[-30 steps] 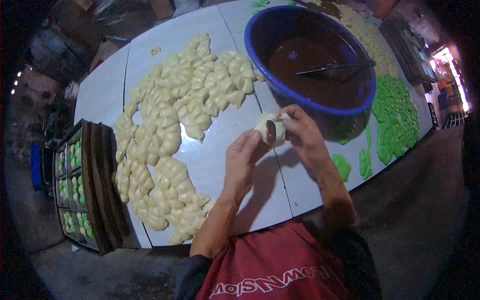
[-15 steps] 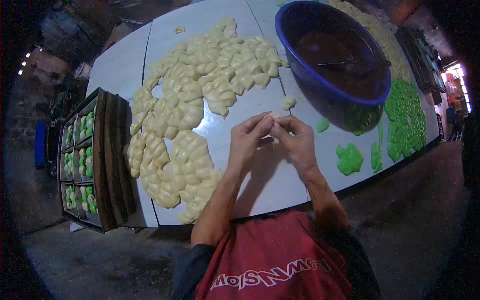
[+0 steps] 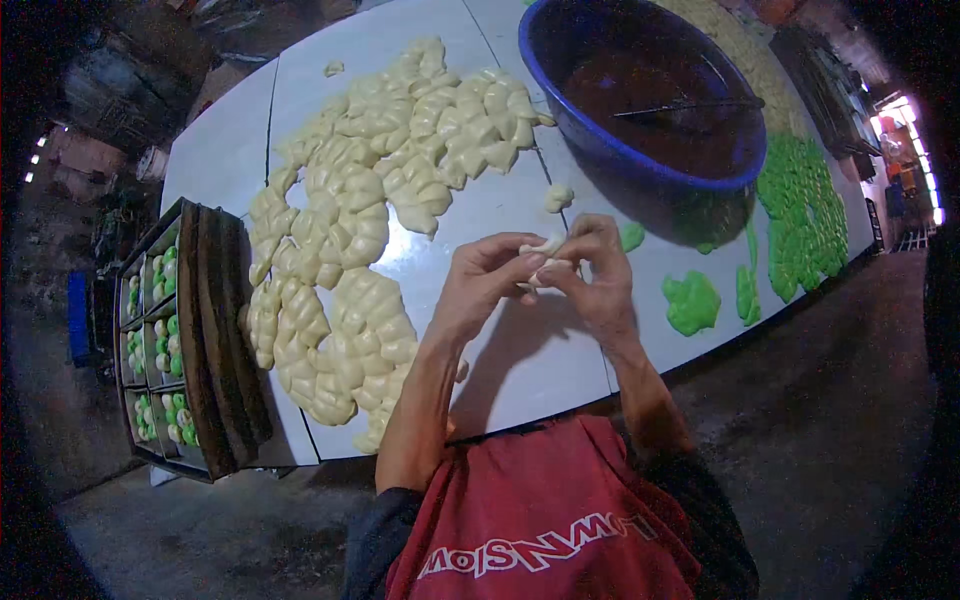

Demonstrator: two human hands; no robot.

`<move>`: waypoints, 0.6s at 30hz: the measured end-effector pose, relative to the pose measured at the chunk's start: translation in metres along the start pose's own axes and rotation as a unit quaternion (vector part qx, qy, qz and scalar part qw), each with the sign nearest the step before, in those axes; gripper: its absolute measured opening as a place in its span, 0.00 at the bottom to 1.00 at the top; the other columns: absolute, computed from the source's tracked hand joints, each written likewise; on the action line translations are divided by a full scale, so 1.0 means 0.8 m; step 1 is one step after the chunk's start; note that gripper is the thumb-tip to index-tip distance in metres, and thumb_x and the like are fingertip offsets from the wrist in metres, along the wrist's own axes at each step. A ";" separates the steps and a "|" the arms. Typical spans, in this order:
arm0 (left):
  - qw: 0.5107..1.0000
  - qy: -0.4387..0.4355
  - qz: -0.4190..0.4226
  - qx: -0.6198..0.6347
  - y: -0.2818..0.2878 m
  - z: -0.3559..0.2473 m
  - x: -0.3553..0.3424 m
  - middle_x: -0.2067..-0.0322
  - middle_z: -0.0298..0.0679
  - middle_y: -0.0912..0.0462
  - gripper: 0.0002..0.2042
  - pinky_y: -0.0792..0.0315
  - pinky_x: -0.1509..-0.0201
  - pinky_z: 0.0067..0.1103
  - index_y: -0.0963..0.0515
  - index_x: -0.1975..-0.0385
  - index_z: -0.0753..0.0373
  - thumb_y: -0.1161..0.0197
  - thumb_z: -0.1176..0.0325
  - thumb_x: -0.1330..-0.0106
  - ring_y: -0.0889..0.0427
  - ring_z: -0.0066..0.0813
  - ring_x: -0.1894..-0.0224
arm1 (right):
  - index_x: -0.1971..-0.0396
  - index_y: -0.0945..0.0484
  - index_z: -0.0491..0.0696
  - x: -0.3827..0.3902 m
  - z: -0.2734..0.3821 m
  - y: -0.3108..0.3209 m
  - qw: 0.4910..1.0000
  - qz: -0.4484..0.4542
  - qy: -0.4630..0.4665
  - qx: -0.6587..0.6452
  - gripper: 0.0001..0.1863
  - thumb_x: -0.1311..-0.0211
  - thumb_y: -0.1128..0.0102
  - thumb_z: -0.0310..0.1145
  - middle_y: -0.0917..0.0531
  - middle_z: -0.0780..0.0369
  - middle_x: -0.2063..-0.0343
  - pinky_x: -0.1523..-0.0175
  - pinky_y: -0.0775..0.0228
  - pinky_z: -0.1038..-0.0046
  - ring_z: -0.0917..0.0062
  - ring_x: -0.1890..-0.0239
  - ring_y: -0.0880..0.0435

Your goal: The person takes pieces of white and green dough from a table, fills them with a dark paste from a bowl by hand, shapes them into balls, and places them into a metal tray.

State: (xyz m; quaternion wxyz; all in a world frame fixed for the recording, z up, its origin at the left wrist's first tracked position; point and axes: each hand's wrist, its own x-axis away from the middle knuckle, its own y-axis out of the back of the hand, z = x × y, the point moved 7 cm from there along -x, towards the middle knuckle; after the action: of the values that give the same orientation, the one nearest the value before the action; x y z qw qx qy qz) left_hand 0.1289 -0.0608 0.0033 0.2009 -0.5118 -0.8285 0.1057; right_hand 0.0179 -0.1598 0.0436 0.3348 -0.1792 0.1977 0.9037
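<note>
Above the white table point(image 3: 520, 375), my left hand point(image 3: 482, 280) and my right hand point(image 3: 600, 278) pinch a small piece of pale dough point(image 3: 545, 247) between thumbs and fingertips. The fingers of both hands are closed on it, and part of the piece is hidden behind them. Just beyond my fingers lies a small loose lump of dough point(image 3: 558, 198). A wide spread of pale, portioned dough point(image 3: 350, 205) covers the table to the left. Flattened green dough point(image 3: 690, 303) sits to the right of my right hand.
A large blue basin point(image 3: 625, 160) holds a dark brown mass point(image 3: 640, 85) with a thin stick point(image 3: 690, 105) in it. More portioned green dough point(image 3: 800, 215) lies far right. On the left, a compartmented metal tray point(image 3: 185, 395) contains green and white balls point(image 3: 165, 345).
My right hand has lifted and opened out a little from the left, so more of the pale dough shows between the fingertips. The whole view has shifted slightly.
</note>
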 end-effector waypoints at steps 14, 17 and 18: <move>0.996 -0.019 -0.086 -0.030 0.001 0.020 0.006 0.62 0.41 0.16 0.19 0.22 0.57 0.20 0.22 0.51 0.69 0.32 0.64 0.38 0.17 0.26 0.63 | 0.70 0.23 0.41 0.014 -0.043 -0.014 0.984 -0.099 -0.138 -0.043 0.11 0.35 0.38 0.33 0.21 0.64 0.74 0.68 0.31 0.77 0.82 0.72 0.24; 0.990 -0.013 -0.142 0.019 0.003 0.020 0.011 0.64 0.37 0.16 0.16 0.26 0.62 0.15 0.21 0.51 0.68 0.33 0.67 0.37 0.20 0.18 0.67 | 0.65 0.20 0.39 0.016 -0.049 -0.016 0.974 -0.110 -0.173 -0.100 0.11 0.33 0.41 0.33 0.20 0.63 0.71 0.62 0.31 0.79 0.82 0.67 0.23; 0.989 -0.020 -0.140 0.042 0.000 0.023 0.012 0.65 0.38 0.16 0.17 0.25 0.62 0.15 0.21 0.51 0.69 0.33 0.67 0.37 0.20 0.18 0.67 | 0.63 0.20 0.38 0.016 -0.047 -0.019 0.978 -0.075 -0.175 -0.084 0.11 0.33 0.41 0.33 0.20 0.62 0.70 0.61 0.30 0.79 0.82 0.67 0.22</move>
State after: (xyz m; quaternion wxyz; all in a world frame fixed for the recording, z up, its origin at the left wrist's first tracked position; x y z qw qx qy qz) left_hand 0.1170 -0.0519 -0.0115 0.2181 -0.3797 -0.8908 0.1214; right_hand 0.0260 -0.1602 0.0021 0.4148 -0.0603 0.0459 0.9068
